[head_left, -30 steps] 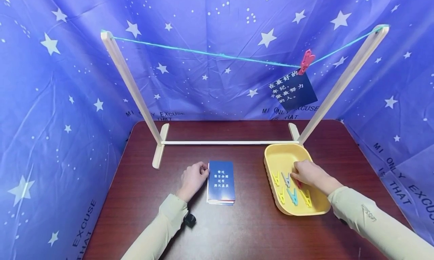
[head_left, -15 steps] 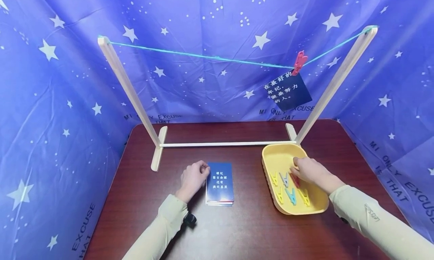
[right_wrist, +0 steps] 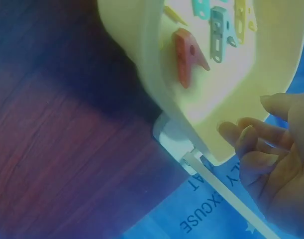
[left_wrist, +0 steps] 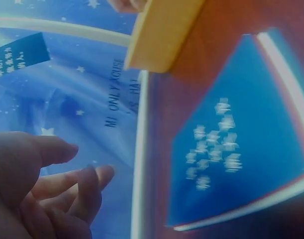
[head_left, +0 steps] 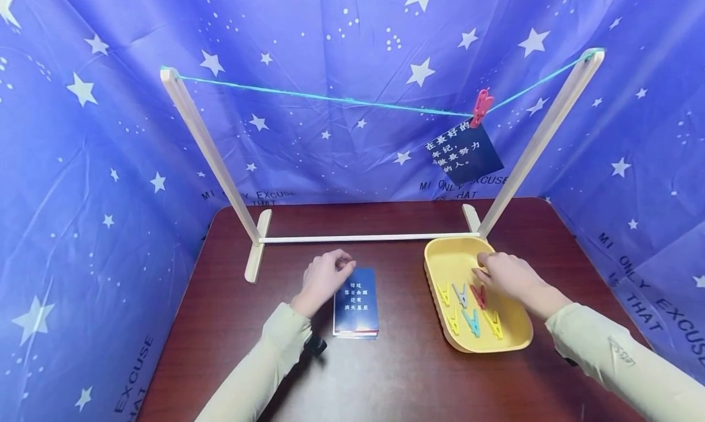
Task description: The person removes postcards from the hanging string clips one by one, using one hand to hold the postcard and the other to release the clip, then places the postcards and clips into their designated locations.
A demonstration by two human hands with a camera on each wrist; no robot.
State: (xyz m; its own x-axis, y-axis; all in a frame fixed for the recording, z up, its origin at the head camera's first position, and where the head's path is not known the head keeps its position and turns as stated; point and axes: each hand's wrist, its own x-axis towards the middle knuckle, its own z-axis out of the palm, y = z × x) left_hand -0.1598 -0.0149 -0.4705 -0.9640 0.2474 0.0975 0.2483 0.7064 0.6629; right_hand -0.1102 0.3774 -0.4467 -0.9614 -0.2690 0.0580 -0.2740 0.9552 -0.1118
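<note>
A stack of dark blue cards (head_left: 356, 306) with white lettering lies on the table. My left hand (head_left: 325, 280) hovers at the stack's far left corner; in the left wrist view its thumb and fingers (left_wrist: 94, 189) are apart and hold nothing. To the right, my right hand (head_left: 512, 275) is over the far right side of a yellow tray (head_left: 448, 254). Its fingers are loosely bent with nothing between them in the right wrist view. Several clothespins lie in the tray: a red clothespin (head_left: 478, 296) nearest that hand, a light blue clothespin (head_left: 471, 322), a greyish one and yellow ones.
Behind stands a wooden frame (head_left: 204, 147) with a green string (head_left: 308, 96) across its posts. A red clothespin (head_left: 481, 109) holds a dark card (head_left: 468, 155) on the string, hanging tilted. Blue star-printed cloth surrounds the brown table (head_left: 220, 336).
My left hand has moved from the stack's left edge up and right to its far corner. My right hand has drawn slightly away from the red clothespin in the tray, which now shows fully.
</note>
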